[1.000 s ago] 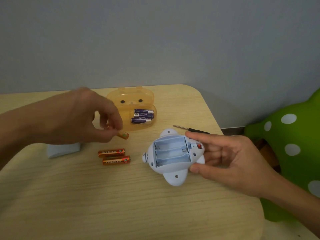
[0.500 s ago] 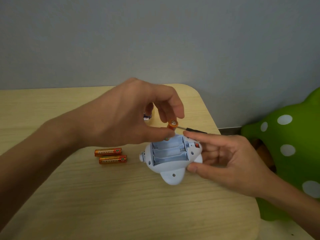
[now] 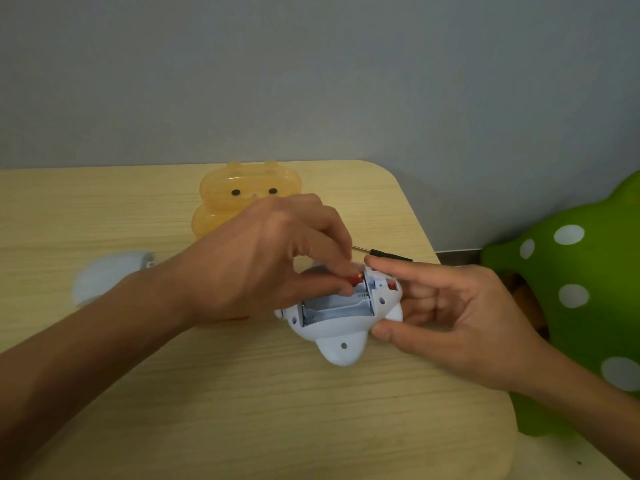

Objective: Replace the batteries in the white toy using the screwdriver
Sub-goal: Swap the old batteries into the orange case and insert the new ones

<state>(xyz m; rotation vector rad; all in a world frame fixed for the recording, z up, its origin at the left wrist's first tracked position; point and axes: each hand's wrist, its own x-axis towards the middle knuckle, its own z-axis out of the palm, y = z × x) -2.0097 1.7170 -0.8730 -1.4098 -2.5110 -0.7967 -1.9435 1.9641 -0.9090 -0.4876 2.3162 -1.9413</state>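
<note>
The white toy sits just right of the middle of the frame, turned belly up so that its open battery bay faces the camera. The right hand grasps it from the right. The forefinger lies along the far edge and the thumb presses the near side, which probably braces the toy against the push of loading.

The left hand reaches in from the lower left and pinches an orange battery between thumb and fingertips. It holds the battery at the far slot of the bay, seemingly to seat it against the contacts. The two nearer slots look empty, so most of the loading appears still to do.

The screwdriver lies free on the surface just behind the toy, above the right forefinger. There it is near at hand for closing the bay later.

An orange see-through case stands at upper centre, behind the left hand. A pale blurred thing lies at the left; it may be the bay's cover, but I cannot tell. A green spotted shape fills the right edge, off the surface.
</note>
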